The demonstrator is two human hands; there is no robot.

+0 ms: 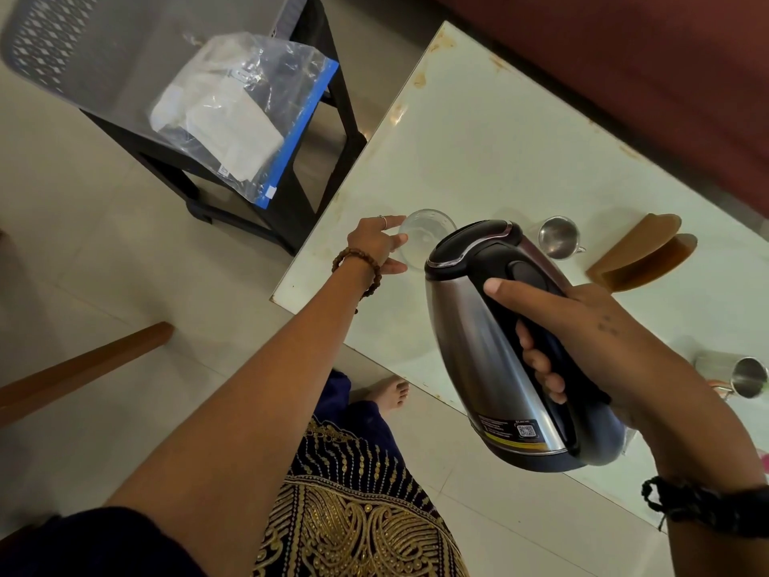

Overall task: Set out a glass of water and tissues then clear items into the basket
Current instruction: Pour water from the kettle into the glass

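Observation:
A clear drinking glass (428, 231) stands upright near the left edge of the white glass-topped table (478, 139). My left hand (376, 247) wraps around its left side, thumb below and fingers at the rim. My right hand (582, 339) grips the black handle of a steel electric kettle (491, 326), tilted with its closed black lid and spout toward the glass, just right of it and above the table. No water stream shows. A clear zip bag (237, 110) holding white tissues lies on a black stool.
A small steel cup (557, 237) and a brown wooden holder (649, 254) sit behind the kettle. Another steel cup (749, 376) lies at the right edge. The black stool (291, 193) stands left of the table, a dark perforated basket (54, 39) behind it. A wooden leg (83, 364) crosses the floor.

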